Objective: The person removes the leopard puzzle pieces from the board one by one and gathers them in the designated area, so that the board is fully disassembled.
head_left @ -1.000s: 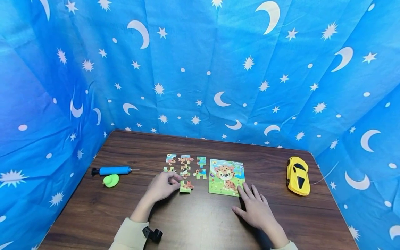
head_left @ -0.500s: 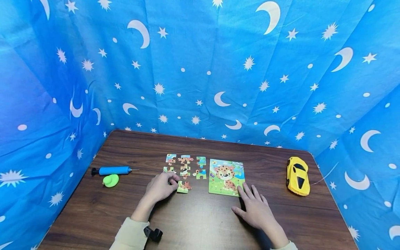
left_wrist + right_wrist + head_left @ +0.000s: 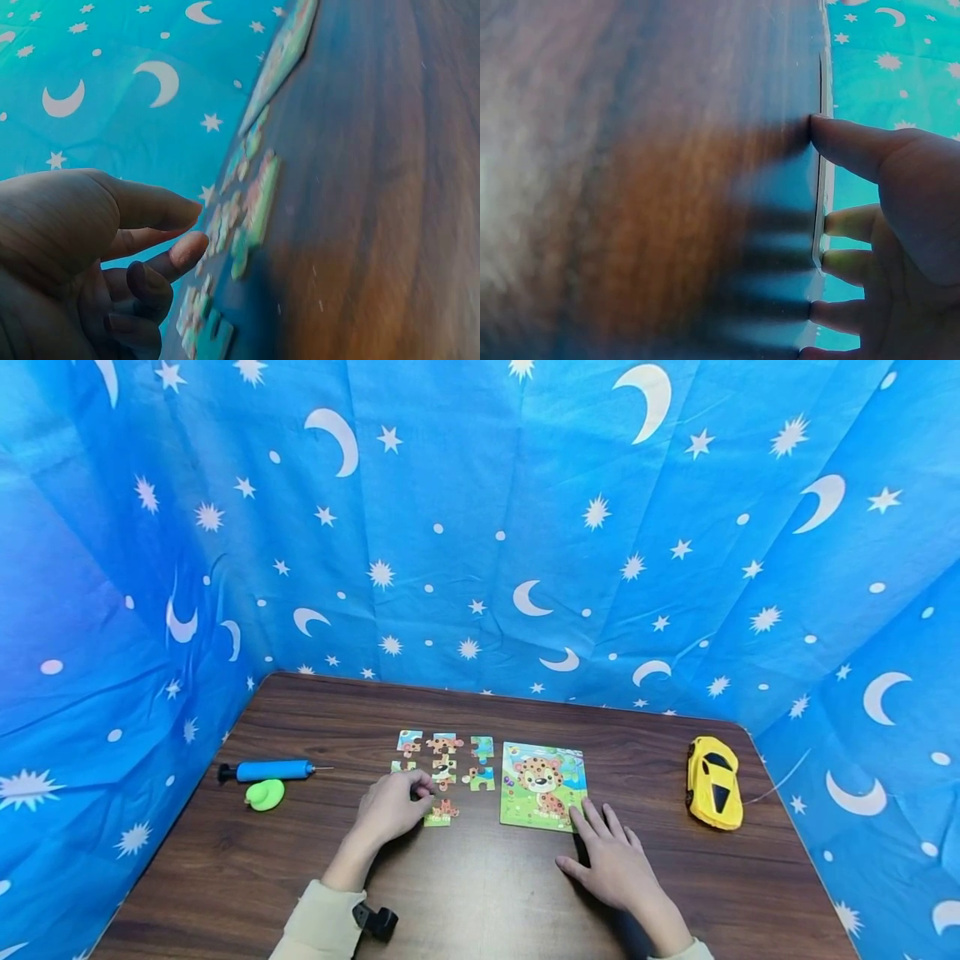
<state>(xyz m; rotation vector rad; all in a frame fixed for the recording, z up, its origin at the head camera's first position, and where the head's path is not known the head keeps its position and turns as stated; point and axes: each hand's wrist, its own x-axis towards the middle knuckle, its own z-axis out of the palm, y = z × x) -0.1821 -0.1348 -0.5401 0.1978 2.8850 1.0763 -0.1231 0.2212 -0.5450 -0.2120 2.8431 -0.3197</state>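
Note:
My left hand (image 3: 392,807) hovers by a spotted-leopard jigsaw piece (image 3: 441,813) at the bottom of a loose group. In the left wrist view, its thumb and forefinger stand slightly apart with nothing between them, and the green-edged piece (image 3: 261,196) lies on the table beyond. Several other jigsaw pieces (image 3: 482,776) are laid out in rows with gaps; the hand partly covers one at the left. My right hand (image 3: 617,862) lies spread, its fingertips touching the lower right corner of a square leopard picture board (image 3: 525,810).
A blue hand pump (image 3: 275,770) with a needle and a green toy duck (image 3: 266,794) lie at the left of the brown table (image 3: 480,893). Toward the right edge stands a yellow toy car (image 3: 715,783). A blue star-and-moon cloth (image 3: 465,460) surrounds the table.
The bottom jigsaw piece slid left, then my left hand let go of it and lifted slightly off to the upper right. My right hand has stayed on the board's corner.

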